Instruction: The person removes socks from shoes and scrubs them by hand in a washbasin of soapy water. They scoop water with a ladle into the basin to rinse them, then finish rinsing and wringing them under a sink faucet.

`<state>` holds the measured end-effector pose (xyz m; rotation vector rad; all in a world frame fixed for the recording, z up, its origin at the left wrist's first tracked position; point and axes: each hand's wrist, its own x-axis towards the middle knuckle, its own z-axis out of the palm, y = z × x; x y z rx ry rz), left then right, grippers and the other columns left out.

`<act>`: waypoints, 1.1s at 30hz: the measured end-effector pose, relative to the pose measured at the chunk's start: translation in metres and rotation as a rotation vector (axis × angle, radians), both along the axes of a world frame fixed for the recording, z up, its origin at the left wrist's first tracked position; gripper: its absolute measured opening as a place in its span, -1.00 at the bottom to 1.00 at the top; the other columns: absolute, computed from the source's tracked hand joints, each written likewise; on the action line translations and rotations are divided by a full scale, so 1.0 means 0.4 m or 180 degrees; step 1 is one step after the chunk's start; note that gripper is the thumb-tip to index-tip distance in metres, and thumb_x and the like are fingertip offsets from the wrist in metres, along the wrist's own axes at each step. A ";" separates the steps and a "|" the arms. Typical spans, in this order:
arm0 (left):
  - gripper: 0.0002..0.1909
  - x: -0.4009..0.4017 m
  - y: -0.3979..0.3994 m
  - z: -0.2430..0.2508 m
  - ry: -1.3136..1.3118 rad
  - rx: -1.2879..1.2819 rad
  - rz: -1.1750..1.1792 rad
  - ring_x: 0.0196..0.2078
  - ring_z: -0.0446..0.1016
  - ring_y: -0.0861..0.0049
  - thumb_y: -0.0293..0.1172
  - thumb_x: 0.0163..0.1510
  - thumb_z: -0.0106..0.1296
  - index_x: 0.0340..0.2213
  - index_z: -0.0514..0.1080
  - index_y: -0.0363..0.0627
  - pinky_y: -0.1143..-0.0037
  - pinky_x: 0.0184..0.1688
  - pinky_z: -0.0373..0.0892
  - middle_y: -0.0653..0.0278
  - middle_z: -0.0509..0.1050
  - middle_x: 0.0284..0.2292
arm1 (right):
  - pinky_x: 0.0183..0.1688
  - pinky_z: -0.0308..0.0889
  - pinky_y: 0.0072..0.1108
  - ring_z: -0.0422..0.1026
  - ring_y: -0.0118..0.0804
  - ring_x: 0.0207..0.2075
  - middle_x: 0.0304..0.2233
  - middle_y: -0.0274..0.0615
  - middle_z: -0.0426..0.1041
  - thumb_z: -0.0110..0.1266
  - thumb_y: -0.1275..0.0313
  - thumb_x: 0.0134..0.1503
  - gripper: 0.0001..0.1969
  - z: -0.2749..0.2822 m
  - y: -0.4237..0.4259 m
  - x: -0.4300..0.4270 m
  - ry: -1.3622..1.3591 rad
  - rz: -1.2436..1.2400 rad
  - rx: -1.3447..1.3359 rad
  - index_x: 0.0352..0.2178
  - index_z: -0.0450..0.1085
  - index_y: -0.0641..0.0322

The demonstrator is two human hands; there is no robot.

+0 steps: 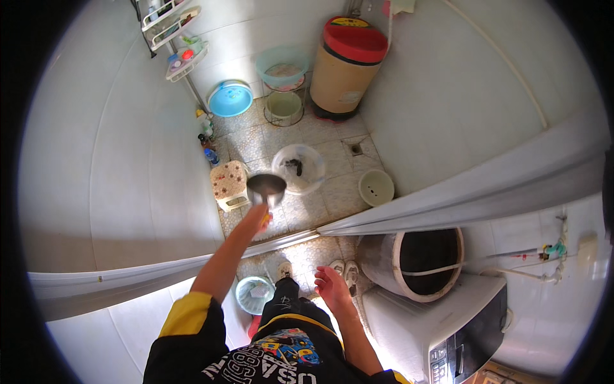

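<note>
My left hand (261, 218) grips the handle of a metal water dipper (267, 186), stretched out over the tiled floor. The dipper looks slightly blurred; whether it holds water cannot be made out. Just beyond it, a pale translucent basin (309, 180) sits on the tiles with a small dark thing (296, 166) in it, perhaps cloth. To the dipper's left is a plastic stool (229, 180) with a patterned top. My right hand (333, 288) hangs empty with its fingers apart, above a pair of shoes (350, 271) on the floor.
A raised sill (288, 238) and folding door panels (431, 201) divide the floor. A lined waste bin (242, 293), large vat (400, 269) and washing machine (451, 312) flank me. Beyond stand a white bowl (376, 188), blue basin (230, 102), basin rack (283, 103) and red-lidded barrel (343, 79).
</note>
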<state>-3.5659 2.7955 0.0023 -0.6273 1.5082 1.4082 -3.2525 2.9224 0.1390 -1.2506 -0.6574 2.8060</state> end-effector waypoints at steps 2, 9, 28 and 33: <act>-0.81 0.207 -0.062 0.052 -0.0045 0.0604 -0.0756 -0.81 0.16 0.55 -0.24 -0.04 -0.09 -0.53 0.32 -0.10 0.53 -0.82 0.05 0.23 0.32 -0.68 | -0.38 0.26 -0.57 0.35 -0.40 -0.43 -0.45 -0.31 0.43 -0.04 0.28 0.15 -0.77 -0.008 0.038 0.095 -0.0016 -0.0242 -0.0082 -0.26 0.36 0.19; -0.65 0.644 -0.045 0.420 -0.1031 0.1039 -0.1950 -0.78 0.09 0.72 -0.24 0.10 -0.16 -0.25 0.33 -0.34 0.68 -0.75 0.03 0.34 0.32 -0.64 | -0.35 0.25 -0.60 0.32 -0.42 -0.44 -0.46 -0.35 0.38 -0.07 0.33 0.14 -0.81 0.073 0.118 0.429 0.0128 -0.1260 -0.0206 -0.27 0.36 0.18; -0.57 1.032 0.736 0.139 0.1375 0.0757 -0.4423 -0.73 0.23 0.63 -0.02 0.03 -0.05 -0.61 0.44 -0.18 0.52 -0.69 0.06 0.33 0.38 -0.69 | -0.43 0.19 -0.64 0.25 -0.45 -0.52 -0.53 -0.38 0.32 -0.13 0.35 0.16 -0.85 0.104 -0.053 0.786 0.0229 -0.2940 0.0086 -0.32 0.32 0.18; -0.64 0.893 0.655 -0.046 0.1451 0.0965 -0.4433 -0.68 0.28 0.64 -0.07 0.02 0.00 -0.59 0.45 -0.12 0.51 -0.66 0.12 0.34 0.42 -0.65 | -0.43 0.19 -0.66 0.25 -0.47 -0.52 -0.52 -0.38 0.34 -0.11 0.34 0.15 -0.83 0.125 -0.034 0.590 0.0200 -0.2359 0.0140 -0.31 0.32 0.19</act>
